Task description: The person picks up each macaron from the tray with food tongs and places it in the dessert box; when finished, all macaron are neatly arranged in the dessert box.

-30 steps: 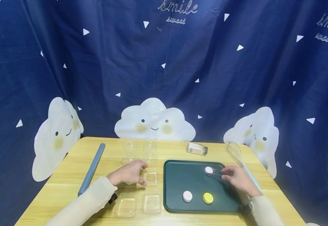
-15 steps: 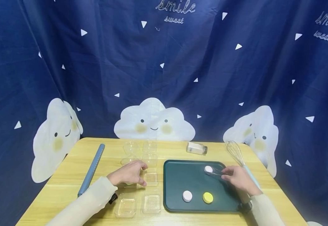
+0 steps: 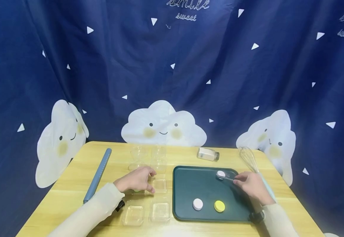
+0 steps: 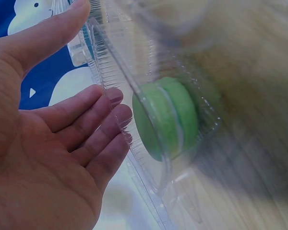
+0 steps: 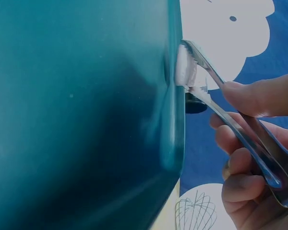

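Observation:
My right hand (image 3: pixel 253 187) holds metal tongs (image 5: pixel 233 125) between thumb and fingers. The tongs' tips lie on either side of a pale pink-white macaron (image 5: pixel 185 66) at the far right part of the dark green tray (image 3: pixel 201 184). Another pale macaron (image 3: pixel 197 204) and a yellow macaron (image 3: pixel 219 206) sit near the tray's front. My left hand (image 3: pixel 137 179) is at a clear plastic box with its lid up, fingers relaxed, fingertips right at the box's edge. Inside that box (image 4: pixel 153 179) stands a green macaron (image 4: pixel 165 120), mostly hidden by the hand in the head view.
More clear plastic boxes (image 3: pixel 160 212) stand in rows left of the tray, with raised lids behind. A blue-grey rolling pin (image 3: pixel 98 176) lies at the left. At the back is a jar (image 3: pixel 207 154) on its side, and a whisk (image 3: pixel 249 159) lies at the right.
The tongs' tips have come over the far pale macaron, which has shifted slightly toward the tray's back. The head view has tilted a little. My left hand stays in place.

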Demonstrator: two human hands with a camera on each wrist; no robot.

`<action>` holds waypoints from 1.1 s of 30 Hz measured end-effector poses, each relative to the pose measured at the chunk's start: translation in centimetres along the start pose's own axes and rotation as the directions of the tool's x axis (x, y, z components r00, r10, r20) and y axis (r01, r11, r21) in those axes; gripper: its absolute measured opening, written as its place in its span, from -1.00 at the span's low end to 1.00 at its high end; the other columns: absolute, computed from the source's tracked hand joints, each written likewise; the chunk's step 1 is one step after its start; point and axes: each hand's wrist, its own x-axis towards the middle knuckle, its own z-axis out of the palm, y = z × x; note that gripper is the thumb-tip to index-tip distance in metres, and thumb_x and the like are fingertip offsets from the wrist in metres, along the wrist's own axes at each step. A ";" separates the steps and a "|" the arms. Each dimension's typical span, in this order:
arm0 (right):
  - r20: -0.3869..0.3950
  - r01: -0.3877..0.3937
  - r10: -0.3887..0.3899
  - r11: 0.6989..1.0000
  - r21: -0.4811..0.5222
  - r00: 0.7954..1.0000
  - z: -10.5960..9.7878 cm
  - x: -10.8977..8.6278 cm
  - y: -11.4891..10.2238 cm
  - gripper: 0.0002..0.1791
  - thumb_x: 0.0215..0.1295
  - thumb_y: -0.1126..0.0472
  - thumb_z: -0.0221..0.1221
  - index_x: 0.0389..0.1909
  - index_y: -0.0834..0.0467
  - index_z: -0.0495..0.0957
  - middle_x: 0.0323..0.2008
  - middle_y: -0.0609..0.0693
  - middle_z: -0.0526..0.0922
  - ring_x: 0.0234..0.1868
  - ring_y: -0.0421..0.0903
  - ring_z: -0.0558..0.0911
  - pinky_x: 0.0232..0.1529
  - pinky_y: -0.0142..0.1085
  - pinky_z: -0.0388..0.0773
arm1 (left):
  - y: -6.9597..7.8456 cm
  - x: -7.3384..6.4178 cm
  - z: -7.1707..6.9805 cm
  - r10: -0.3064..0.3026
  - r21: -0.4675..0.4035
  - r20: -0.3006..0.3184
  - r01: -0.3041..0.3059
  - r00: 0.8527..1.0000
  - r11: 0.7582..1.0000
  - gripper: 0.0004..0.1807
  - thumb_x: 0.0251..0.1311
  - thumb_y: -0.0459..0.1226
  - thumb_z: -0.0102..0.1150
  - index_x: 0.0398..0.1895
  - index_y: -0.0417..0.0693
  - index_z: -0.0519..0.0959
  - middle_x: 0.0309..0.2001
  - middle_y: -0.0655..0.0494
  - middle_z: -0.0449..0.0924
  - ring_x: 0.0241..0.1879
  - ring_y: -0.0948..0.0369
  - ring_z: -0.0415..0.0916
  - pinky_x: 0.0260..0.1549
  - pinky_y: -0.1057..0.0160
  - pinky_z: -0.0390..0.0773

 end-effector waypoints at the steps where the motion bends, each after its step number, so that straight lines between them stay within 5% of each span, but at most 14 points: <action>1: -0.008 -0.002 0.002 1.000 0.001 1.000 -0.1 0.0 0.1 -0.83 0.13 0.10 0.39 -0.29 0.07 0.79 -0.19 0.08 0.81 -0.09 0.15 0.75 0.02 0.14 0.62 | 0.1 0.1 -0.1 0.000 -0.003 -0.002 0.000 1.000 1.000 -0.18 -0.18 -0.07 0.65 0.21 -0.19 0.56 0.14 -0.02 0.63 0.17 0.00 0.54 0.26 -0.08 0.54; 10: -0.043 -0.048 0.051 0.997 0.055 0.998 -1.2 0.2 -0.3 -0.82 0.20 0.10 0.38 -0.24 0.09 0.79 -0.20 0.07 0.81 -0.13 0.07 0.74 -0.10 -0.03 0.64 | 0.0 -0.2 0.0 0.001 -0.022 0.019 0.000 1.000 1.000 -0.20 -0.16 -0.08 0.64 0.21 -0.19 0.56 0.16 -0.03 0.61 0.18 -0.01 0.54 0.25 -0.08 0.55; 16: -0.133 -0.037 0.049 0.996 0.084 0.990 -2.1 0.7 -1.2 -0.86 0.21 0.09 0.39 -0.27 0.04 0.79 -0.27 0.00 0.82 -0.20 0.00 0.73 -0.18 -0.21 0.54 | 0.0 -0.4 0.0 0.013 -0.031 0.017 -0.012 1.000 0.999 -0.19 -0.17 -0.09 0.64 0.20 -0.20 0.56 0.16 -0.04 0.61 0.16 -0.01 0.55 0.24 -0.10 0.56; 33: -0.350 0.046 -0.008 0.994 0.100 0.937 -3.3 3.6 -5.4 -0.81 0.18 0.13 0.41 -0.26 0.16 0.78 -0.35 0.09 0.82 -0.29 0.07 0.75 -0.22 -0.18 0.60 | 0.1 -0.1 -0.2 0.008 -0.024 -0.003 -0.008 1.000 1.000 -0.20 -0.18 -0.10 0.65 0.18 -0.20 0.57 0.12 -0.03 0.64 0.13 0.01 0.57 0.23 -0.08 0.56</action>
